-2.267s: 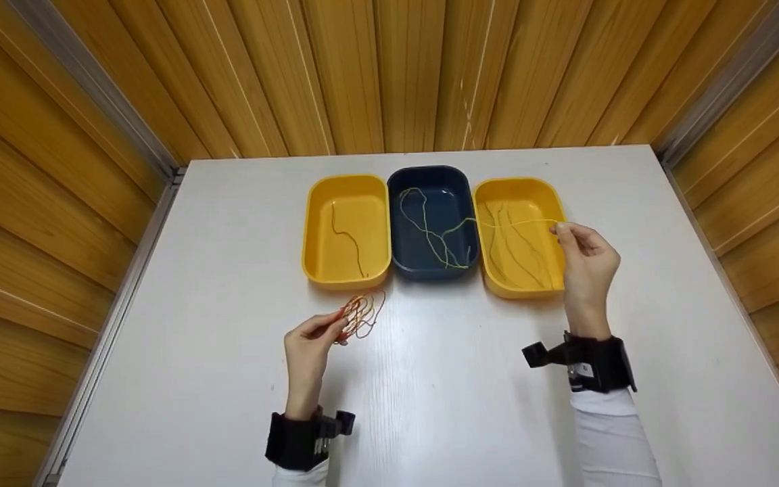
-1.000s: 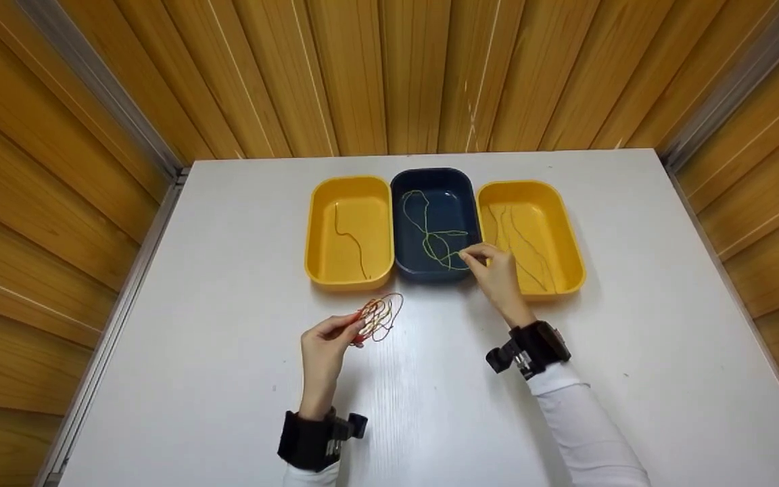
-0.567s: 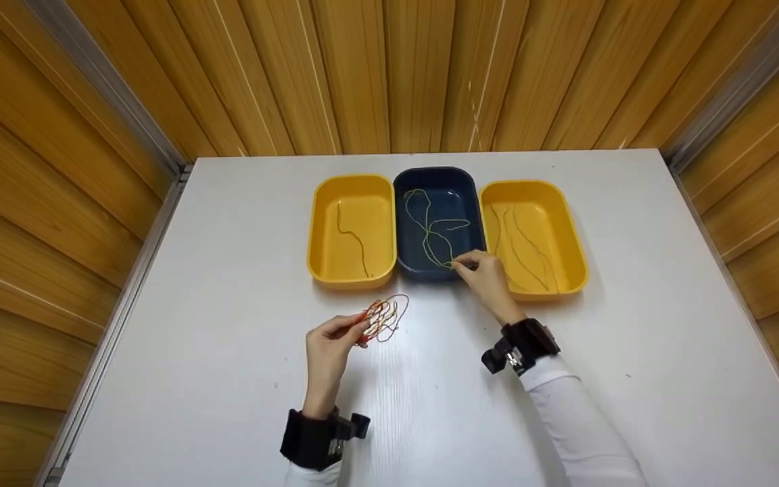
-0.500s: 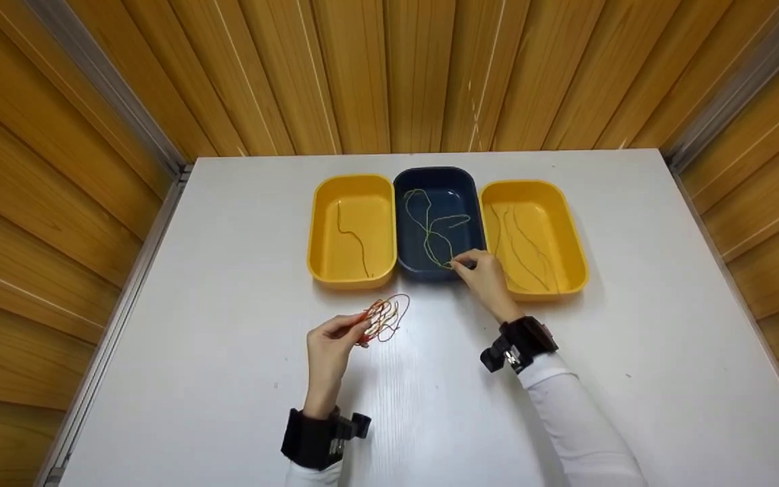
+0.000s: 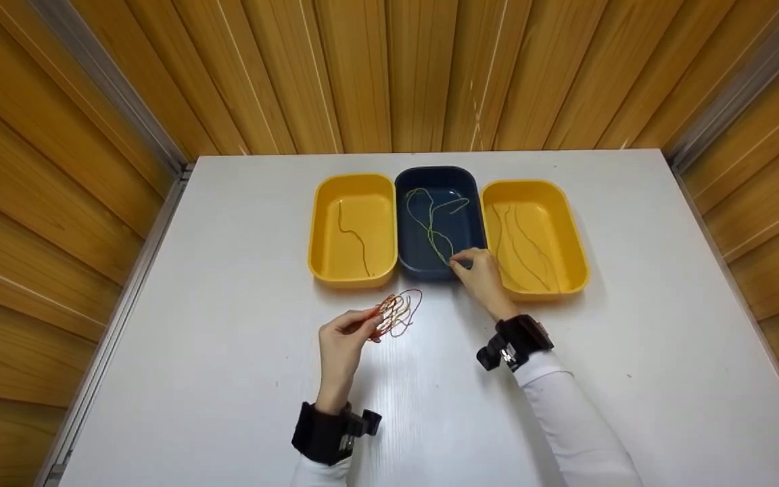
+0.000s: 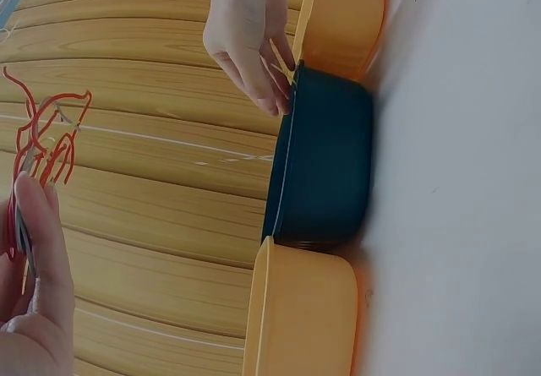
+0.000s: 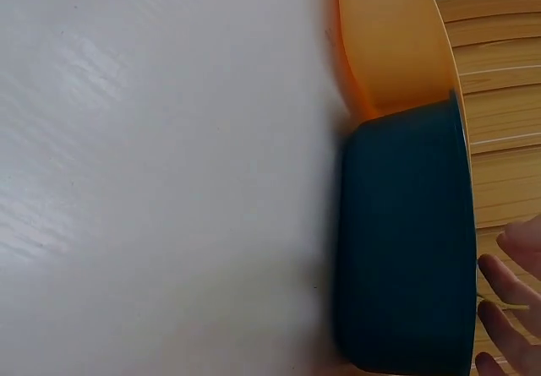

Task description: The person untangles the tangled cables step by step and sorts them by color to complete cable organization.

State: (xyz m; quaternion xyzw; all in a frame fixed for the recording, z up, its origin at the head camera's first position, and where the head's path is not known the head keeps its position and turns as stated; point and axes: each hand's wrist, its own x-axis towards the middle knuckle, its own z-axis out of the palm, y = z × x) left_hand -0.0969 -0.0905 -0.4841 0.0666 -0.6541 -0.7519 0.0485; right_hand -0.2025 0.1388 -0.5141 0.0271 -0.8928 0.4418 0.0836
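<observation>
In the head view my left hand (image 5: 343, 348) pinches a loose bundle of red, orange and yellowish strings (image 5: 396, 314) above the table, in front of the bins. The left wrist view shows its thumb pressed on the bundle (image 6: 42, 144). My right hand (image 5: 487, 281) is at the front right corner of the dark blue bin (image 5: 430, 272), pinching a yellow-green string (image 5: 432, 216) between thumb and fingertips. The rest of that string lies in loops across the bin's floor. Only the right fingertips (image 7: 499, 279) show beyond the blue rim in the right wrist view.
A yellow bin (image 5: 379, 210) with one dark string (image 5: 354, 233) stands left of the blue one. The right yellow bin (image 5: 569, 237) holds several thin strings (image 5: 528, 250). All three bins stand side by side on the white table (image 5: 241, 270), before a wood-patterned wall (image 5: 410, 74).
My right hand has moved left from over the right yellow bin to the blue bin's front corner, bringing the yellow-green string's stretched end there. My left hand has shifted right with its bundle.
</observation>
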